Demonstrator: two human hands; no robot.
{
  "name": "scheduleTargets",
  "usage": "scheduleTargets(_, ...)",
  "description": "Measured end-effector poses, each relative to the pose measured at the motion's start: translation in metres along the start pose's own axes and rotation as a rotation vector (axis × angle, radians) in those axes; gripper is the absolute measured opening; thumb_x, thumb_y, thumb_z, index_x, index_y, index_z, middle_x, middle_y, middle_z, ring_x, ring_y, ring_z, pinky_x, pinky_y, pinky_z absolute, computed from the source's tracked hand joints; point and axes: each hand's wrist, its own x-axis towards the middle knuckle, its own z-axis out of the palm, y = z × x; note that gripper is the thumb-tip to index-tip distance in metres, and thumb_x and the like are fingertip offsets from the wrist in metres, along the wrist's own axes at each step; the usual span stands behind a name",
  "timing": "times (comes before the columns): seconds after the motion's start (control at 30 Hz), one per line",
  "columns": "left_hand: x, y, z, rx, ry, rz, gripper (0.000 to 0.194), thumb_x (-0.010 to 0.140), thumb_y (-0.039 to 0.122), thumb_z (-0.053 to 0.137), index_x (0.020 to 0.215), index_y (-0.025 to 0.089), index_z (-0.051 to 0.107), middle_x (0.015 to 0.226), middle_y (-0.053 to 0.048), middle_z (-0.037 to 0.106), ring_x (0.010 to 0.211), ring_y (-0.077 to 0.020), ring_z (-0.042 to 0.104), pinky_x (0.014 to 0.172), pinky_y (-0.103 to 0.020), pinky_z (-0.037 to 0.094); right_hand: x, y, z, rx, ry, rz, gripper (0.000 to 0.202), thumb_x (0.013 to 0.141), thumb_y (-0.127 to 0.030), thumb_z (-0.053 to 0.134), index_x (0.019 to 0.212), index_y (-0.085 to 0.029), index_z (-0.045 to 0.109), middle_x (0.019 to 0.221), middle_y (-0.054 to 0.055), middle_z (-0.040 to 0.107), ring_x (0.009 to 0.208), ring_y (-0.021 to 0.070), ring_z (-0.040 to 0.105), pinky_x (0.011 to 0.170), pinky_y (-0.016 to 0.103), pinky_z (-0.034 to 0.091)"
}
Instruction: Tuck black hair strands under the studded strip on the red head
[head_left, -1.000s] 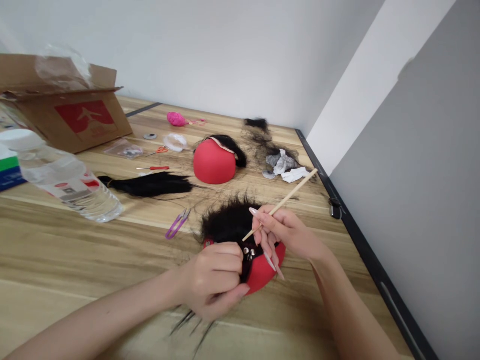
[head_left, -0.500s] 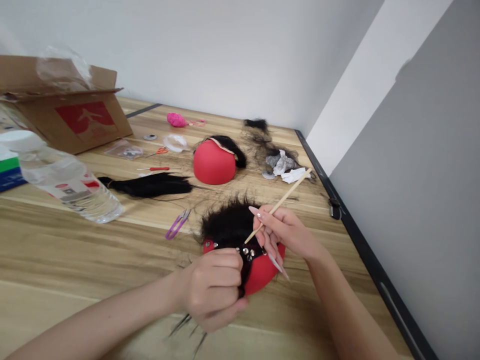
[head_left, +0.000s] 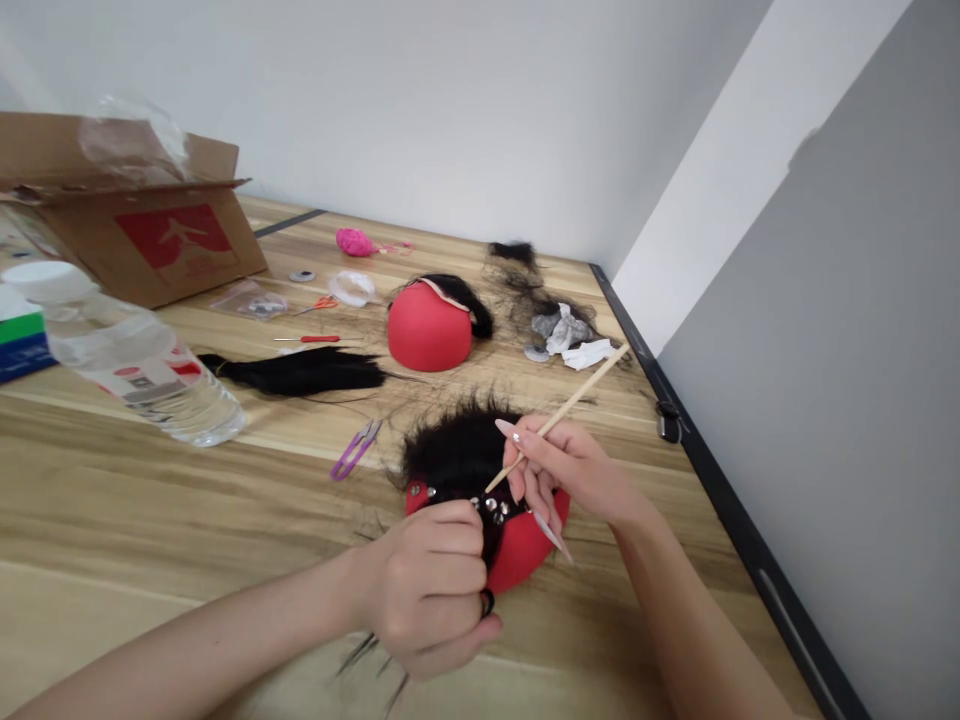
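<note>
A red dome form (head_left: 525, 553) covered partly with black hair (head_left: 459, 440) lies in front of me, with several silver pins (head_left: 492, 506) along the hair's near edge. My left hand (head_left: 431, 585) is closed in a fist at its near left side, around a lock of black hair whose ends (head_left: 360, 655) stick out below the hand. Between thumb and fingers, my right hand (head_left: 559, 465) grips a thin wooden stick (head_left: 577, 395), slanted like a pen. The stick's lower end is by the pins, close to my left knuckles. Its very tip is too small to make out.
Purple thread snips (head_left: 355, 452), a black hair bundle (head_left: 300, 371) and a tilted water bottle (head_left: 142, 350) lie to the left. Farther back are a second red dome (head_left: 427, 328), a cardboard box (head_left: 161, 240), pink yarn (head_left: 354, 242), crumpled tissue (head_left: 562, 328) and loose hair. A wall borders the right.
My left hand has shifted slightly down, showing a dark loop of hair by its thumb. The stick's lower end has moved a little left and down with my right hand.
</note>
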Motion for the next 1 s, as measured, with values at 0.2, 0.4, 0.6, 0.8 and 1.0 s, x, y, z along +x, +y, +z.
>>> scheduleTargets(0.2, 0.0029, -0.0006, 0.0003, 0.000, -0.020, -0.002, 0.038, 0.081, 0.014, 0.043, 0.043, 0.018, 0.042, 0.045, -0.002, 0.040, 0.049, -0.0145, 0.034, 0.048, -0.031, 0.032, 0.0011, 0.0009, 0.0003, 0.011, -0.009, -0.005, 0.038, 0.093, -0.047, 0.047, 0.074, -0.014, 0.053, 0.047, -0.003, 0.060, 0.031, 0.0064, 0.055, 0.030, 0.011, 0.042)
scheduleTargets(0.4, 0.0004, -0.0010, 0.0027, -0.001, -0.015, 0.004, 0.038, 0.082, 0.016, 0.043, 0.044, 0.018, 0.042, 0.047, -0.001, 0.040, 0.050, -0.0150, 0.033, 0.049, -0.031, 0.032, 0.0003, -0.0021, 0.0019, -0.025, 0.004, 0.007, 0.041, 0.092, -0.049, 0.047, 0.073, -0.014, 0.054, 0.044, -0.003, 0.059, 0.031, 0.0071, 0.055, 0.030, 0.012, 0.042)
scheduleTargets(0.6, -0.0024, -0.0014, 0.0046, -0.007, -0.007, -0.005, 0.037, 0.085, 0.017, 0.043, 0.048, 0.019, 0.039, 0.049, 0.001, 0.037, 0.050, -0.0145, 0.034, 0.051, -0.031, 0.031, 0.0003, -0.0021, 0.0023, -0.031, 0.012, 0.019, 0.040, 0.090, -0.052, 0.048, 0.074, -0.015, 0.053, 0.048, -0.003, 0.061, 0.031, 0.0076, 0.055, 0.029, 0.013, 0.042)
scheduleTargets(0.8, -0.0029, -0.0019, 0.0052, 0.002, 0.007, -0.025, 0.036, 0.085, 0.015, 0.043, 0.050, 0.019, 0.038, 0.048, 0.001, 0.036, 0.049, -0.0141, 0.033, 0.050, -0.031, 0.026, 0.0009, 0.0036, 0.0003, 0.016, 0.019, -0.005, 0.037, 0.089, -0.049, 0.052, 0.076, -0.014, 0.054, 0.057, -0.001, 0.065, 0.033, 0.0076, 0.057, 0.030, 0.013, 0.044)
scheduleTargets(1.0, -0.0039, -0.0018, 0.0049, 0.010, -0.015, -0.038, 0.036, 0.084, 0.014, 0.046, 0.049, 0.018, 0.038, 0.049, 0.001, 0.036, 0.049, -0.0133, 0.034, 0.050, -0.031, 0.026, 0.0033, 0.0045, 0.0024, 0.080, 0.065, 0.027, 0.037, 0.086, -0.051, 0.056, 0.077, -0.016, 0.053, 0.054, -0.001, 0.066, 0.032, 0.0103, 0.058, 0.028, 0.014, 0.043)
